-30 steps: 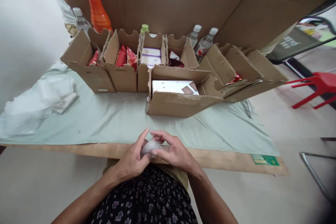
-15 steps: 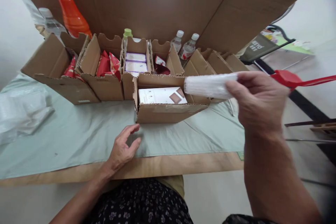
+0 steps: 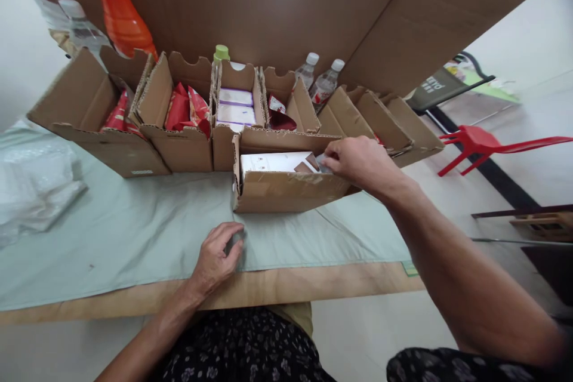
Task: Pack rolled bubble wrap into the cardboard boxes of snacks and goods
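Clearly, the light capitals on the dark grey-green fabric chair (image 3: 434, 87) end in "YO"; the smaller marks beneath are too blurred to read. Red print on the clear white-capped plastic bottle (image 3: 323, 93) and the small white label on the leftmost brown cardboard box (image 3: 142, 172) are illegible too. In the front brown cardboard box (image 3: 286, 194), a white carton with brown squares (image 3: 273, 162) lies left of the translucent plastic wrap (image 3: 323, 162), which shows just at the right hand's (image 3: 360, 159) bent fingertips; whether they clamp it, I cannot tell. The left hand (image 3: 217, 255), thumb and fingers apart, is over the pale green cloth (image 3: 134, 250).
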Action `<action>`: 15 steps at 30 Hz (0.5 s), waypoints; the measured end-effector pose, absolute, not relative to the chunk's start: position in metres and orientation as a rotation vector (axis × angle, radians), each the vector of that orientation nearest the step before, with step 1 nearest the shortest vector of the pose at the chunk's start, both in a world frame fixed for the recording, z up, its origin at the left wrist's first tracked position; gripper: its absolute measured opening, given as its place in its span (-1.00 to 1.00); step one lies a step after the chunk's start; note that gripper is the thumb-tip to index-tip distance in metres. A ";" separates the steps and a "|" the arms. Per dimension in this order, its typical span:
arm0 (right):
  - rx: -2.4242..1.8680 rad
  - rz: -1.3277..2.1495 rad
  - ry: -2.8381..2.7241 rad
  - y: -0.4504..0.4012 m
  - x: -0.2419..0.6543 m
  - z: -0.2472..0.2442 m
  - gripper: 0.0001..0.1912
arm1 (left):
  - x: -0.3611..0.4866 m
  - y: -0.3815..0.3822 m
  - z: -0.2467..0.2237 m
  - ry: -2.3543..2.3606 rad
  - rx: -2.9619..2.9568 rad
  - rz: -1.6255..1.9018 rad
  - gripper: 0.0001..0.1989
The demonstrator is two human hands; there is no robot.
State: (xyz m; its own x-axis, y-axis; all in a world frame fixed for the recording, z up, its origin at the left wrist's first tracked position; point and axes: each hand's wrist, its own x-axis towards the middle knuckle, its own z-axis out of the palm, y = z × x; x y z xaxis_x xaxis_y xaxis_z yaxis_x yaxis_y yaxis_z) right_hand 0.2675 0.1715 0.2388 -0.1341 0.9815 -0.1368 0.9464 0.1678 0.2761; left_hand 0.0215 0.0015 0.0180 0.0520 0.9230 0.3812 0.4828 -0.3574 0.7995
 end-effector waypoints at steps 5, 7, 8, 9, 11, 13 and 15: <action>1.721 0.008 2.383 0.181 0.284 0.232 -0.70 | 0.022 0.000 0.016 1.424 1.830 1.251 -0.73; 1.786 0.087 2.465 0.179 0.292 0.234 -0.70 | 0.022 -0.001 0.018 1.482 1.782 1.302 -0.66; 1.826 0.114 2.509 0.176 0.297 0.235 -0.70 | 0.021 -0.002 0.021 1.519 1.757 1.331 -0.61; 1.871 0.124 2.559 0.172 0.302 0.237 -0.71 | 0.020 -0.002 0.024 1.555 1.738 1.355 -0.56; 2.002 0.119 2.668 0.162 0.312 0.240 -0.72 | 0.017 -0.001 0.031 1.604 1.721 1.393 -0.46; 2.202 0.119 2.776 0.147 0.321 0.242 -0.72 | 0.015 0.004 0.040 1.623 1.728 1.423 -0.38; 2.383 0.117 2.876 0.131 0.325 0.244 -0.71 | 0.014 0.012 0.048 1.626 1.749 1.426 -0.33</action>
State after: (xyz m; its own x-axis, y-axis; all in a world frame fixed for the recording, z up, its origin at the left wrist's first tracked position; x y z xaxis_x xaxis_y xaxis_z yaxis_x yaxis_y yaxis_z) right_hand 0.3253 0.1311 0.2444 -0.0848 0.8799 0.4676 0.9149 0.2547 -0.3133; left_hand 0.0138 0.0118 0.0479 -0.1705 0.8922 0.4183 0.5308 -0.2745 0.8018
